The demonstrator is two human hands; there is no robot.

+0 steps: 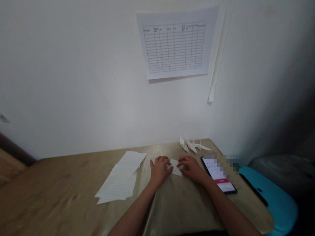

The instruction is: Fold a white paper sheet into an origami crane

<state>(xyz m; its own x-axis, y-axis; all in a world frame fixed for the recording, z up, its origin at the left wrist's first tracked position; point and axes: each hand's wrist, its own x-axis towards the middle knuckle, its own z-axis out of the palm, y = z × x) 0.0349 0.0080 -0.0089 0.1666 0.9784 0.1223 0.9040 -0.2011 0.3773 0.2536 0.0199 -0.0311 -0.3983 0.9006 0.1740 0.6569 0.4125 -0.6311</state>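
Observation:
A small piece of white folded paper (175, 168) lies on the table between my two hands. My left hand (160, 168) is at its left edge, thumb and curled fingers closed on it. At the opposite edge, my right hand (192, 167) has thumb and fingertips pinched on the same paper. The fingers partly cover it, so the exact folds cannot be made out. Beyond my right hand, several white folded paper birds (190, 146) sit together near the wall. Left of my left hand lies a loose stack of lined paper sheets (120, 178).
A smartphone (219, 175) with a lit screen lies right of my right forearm. The table (73, 183) has a covering with a seam or fold and meets the wall at the back. A turquoise chair (273, 196) stands beyond its right edge. A printed chart (176, 46) hangs above.

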